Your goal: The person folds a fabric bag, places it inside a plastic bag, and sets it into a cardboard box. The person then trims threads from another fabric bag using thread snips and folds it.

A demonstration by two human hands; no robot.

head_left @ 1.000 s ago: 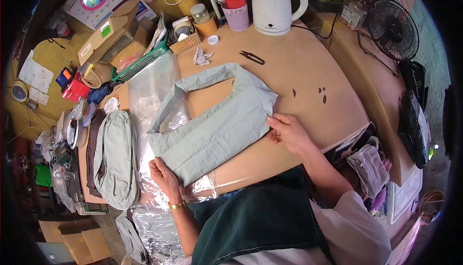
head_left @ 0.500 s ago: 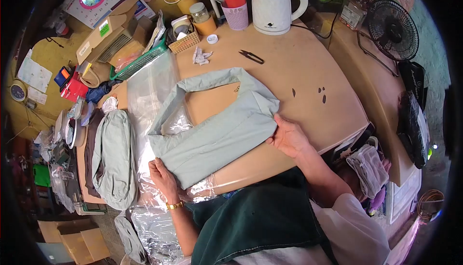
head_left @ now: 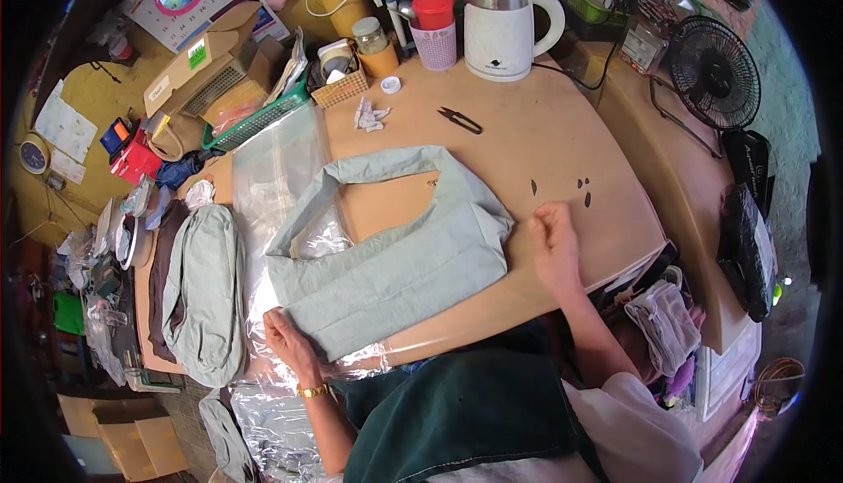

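A pale grey-green fabric shoulder bag point(head_left: 395, 281) lies on the table with its wide strap looped away from me. My left hand point(head_left: 291, 347), with a gold-coloured watch or bracelet at the wrist, is closed at the bag's lower left corner; the fingertips are partly hidden. To the right of the bag, my right hand point(head_left: 555, 241) is apart from the fabric, its fingers curled together with nothing visible in them. Clear plastic sheeting point(head_left: 277, 162) runs under the bag's left side. Another folded grey-green fabric piece point(head_left: 206, 294) lies farther left.
Black thread snips point(head_left: 460, 120) and a crumpled scrap point(head_left: 371, 115) lie beyond the bag. Small dark marks point(head_left: 587, 193) show on the tabletop at right. A white kettle point(head_left: 499, 31), a green basket point(head_left: 259, 118) and a yellow basket point(head_left: 341, 90) stand at the back. A black fan point(head_left: 716, 75) is at right.
My right hand has let go of the bag's right corner and moved slightly up and right. The bag now lies flatter on the table. My left hand has shifted slightly lower in view.
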